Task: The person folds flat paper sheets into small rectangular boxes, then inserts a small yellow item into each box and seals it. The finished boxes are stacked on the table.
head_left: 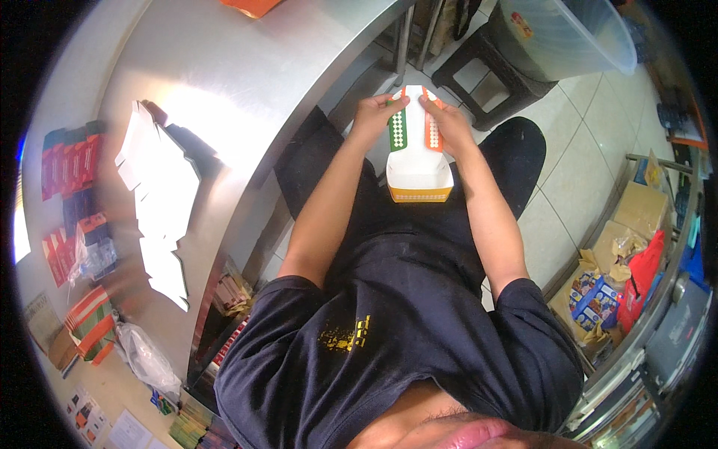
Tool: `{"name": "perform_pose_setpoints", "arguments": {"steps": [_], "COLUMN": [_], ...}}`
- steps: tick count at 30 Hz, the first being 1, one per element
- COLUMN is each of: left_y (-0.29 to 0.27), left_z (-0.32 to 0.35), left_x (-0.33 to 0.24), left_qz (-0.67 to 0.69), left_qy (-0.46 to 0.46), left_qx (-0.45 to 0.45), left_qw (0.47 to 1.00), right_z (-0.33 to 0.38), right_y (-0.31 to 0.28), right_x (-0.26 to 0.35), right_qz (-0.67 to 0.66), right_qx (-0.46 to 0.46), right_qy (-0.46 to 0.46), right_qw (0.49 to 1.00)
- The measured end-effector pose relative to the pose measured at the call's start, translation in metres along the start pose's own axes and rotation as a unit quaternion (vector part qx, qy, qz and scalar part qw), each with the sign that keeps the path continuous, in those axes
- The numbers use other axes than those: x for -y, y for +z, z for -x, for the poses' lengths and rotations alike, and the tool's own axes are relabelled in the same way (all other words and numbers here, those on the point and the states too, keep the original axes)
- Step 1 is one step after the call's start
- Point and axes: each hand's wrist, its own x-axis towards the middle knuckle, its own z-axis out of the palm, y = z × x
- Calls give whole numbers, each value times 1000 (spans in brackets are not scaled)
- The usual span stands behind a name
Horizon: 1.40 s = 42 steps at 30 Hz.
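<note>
Both hands worked a small paper box (419, 173) above the lap, just off the edge of the steel table (247, 67). The left hand (376, 112) pinched the green flap (398, 131) between thumb and fingers; the right hand (447, 123) pinched the orange flap (433, 133) the same way. The near end of the box was already formed: white walls stood up around an open tray, with an orange-patterned front edge. The far end looked unfinished, as the two flaps lay side by side and, as far as the curved view showed, were not yet tucked together. A spread of flat white blanks (161, 194) lay on the table to the left, well apart from the hands, so plenty of folding seemed left.
</note>
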Motion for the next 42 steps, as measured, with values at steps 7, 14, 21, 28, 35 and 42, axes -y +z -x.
{"name": "perform_pose_setpoints", "arguments": {"steps": [7, 14, 21, 28, 35, 42], "left_y": [2, -4, -8, -1, -7, -12], "left_z": [0, 12, 8, 15, 10, 15], "left_x": [10, 3, -5, -12, -12, -18], "left_qz": [69, -91, -196, -204, -149, -191], "left_qy": [-40, -22, 112, 245, 137, 129], "left_qx": [41, 114, -61, -20, 25, 29], "left_qw": [996, 989, 972, 948, 979, 973], "right_z": [-2, 6, 7, 9, 11, 18], "right_y": [6, 2, -1, 15, 14, 17], "right_x": [-4, 5, 2, 0, -1, 10], "right_qz": [-54, -48, 287, 453, 490, 520], "right_qx": [-69, -100, -85, -144, -130, -95], "right_qy": [-41, -57, -108, -261, -305, -324], "right_qw": [995, 992, 948, 840, 806, 784]}}
